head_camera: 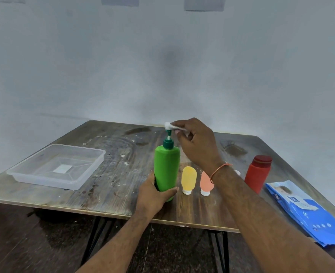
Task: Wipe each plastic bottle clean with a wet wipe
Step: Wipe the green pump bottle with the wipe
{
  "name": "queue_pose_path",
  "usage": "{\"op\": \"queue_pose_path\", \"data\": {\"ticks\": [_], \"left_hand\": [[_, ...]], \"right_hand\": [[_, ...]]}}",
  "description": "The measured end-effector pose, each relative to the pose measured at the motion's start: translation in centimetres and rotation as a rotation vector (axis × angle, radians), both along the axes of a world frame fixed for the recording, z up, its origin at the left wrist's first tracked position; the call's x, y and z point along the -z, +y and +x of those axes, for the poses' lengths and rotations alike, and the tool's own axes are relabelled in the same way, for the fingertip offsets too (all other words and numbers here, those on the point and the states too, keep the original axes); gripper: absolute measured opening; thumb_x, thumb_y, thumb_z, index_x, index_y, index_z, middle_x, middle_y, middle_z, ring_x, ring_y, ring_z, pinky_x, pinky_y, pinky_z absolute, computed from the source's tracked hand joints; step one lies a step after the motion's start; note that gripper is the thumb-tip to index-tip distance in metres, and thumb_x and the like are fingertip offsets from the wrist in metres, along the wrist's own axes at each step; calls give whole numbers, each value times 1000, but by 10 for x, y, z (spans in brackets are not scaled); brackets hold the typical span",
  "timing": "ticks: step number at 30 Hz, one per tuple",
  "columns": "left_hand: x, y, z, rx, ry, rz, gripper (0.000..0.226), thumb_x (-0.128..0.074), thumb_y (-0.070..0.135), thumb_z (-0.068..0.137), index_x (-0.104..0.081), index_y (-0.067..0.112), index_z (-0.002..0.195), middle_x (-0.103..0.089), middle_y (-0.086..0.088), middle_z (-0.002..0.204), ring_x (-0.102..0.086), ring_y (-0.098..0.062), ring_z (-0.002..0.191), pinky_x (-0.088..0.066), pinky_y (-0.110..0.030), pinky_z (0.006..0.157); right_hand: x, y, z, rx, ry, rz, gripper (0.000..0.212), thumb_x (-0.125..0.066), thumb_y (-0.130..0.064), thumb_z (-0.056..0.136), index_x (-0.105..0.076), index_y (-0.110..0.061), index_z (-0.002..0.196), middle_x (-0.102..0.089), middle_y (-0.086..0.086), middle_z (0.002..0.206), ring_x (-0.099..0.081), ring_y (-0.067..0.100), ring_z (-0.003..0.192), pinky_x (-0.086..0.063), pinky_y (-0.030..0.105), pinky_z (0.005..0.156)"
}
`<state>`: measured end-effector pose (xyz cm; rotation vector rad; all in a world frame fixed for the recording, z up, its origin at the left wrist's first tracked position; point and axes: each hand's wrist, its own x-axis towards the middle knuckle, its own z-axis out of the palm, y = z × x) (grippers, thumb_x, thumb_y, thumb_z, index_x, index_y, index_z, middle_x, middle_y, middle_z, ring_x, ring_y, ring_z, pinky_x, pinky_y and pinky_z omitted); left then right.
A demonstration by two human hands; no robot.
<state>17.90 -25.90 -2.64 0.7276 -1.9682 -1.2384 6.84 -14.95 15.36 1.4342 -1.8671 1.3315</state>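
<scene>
Standing upright near the middle of the bench (pixel 111 194), the green pump bottle (pixel 167 168) is held at its lower part by the left hand (pixel 155 192), whose fingers and thumb are curled around the body, so this grip is closed on the bottle. The right hand (pixel 197 143) is above and just to the right of the pump; its grip pinches a small white wet wipe (pixel 171 126) between thumb and fingers, and the wipe is at the top of the dark green pump head (pixel 168 139), which is raised on its white stem. Whether the wipe really touches the pump top I cannot tell with certainty, but it sits directly over it. An orange thread is tied around the right wrist. Just right of the green bottle a small yellow bottle (pixel 188 179) stands on its white cap, and next to it a small peach bottle (pixel 205 184) stands in the same way, partly hidden behind the right forearm. Further right a red bottle (pixel 258 173) with a darker red lid stands upright. At the near right edge of the bench lies a blue pack of wet wipes (pixel 308 211), flat. On the left side of the bench is a clear plastic tray (pixel 58 165), well apart from the bottles. The wooden top of the bench shows stains and small white spots.
</scene>
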Motion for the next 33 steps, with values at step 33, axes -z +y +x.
{"op": "queue_pose_path", "data": {"ticks": [33], "left_hand": [[-4, 2, 0, 25, -22, 17, 67, -96, 49, 67, -59, 37, 123, -73, 17, 104, -70, -2, 94, -63, -36, 83]], "right_hand": [[94, 15, 11, 161, 145, 34, 44, -67, -16, 100, -66, -21, 144, -68, -5, 104, -63, 16, 73, -56, 37, 63]]}}
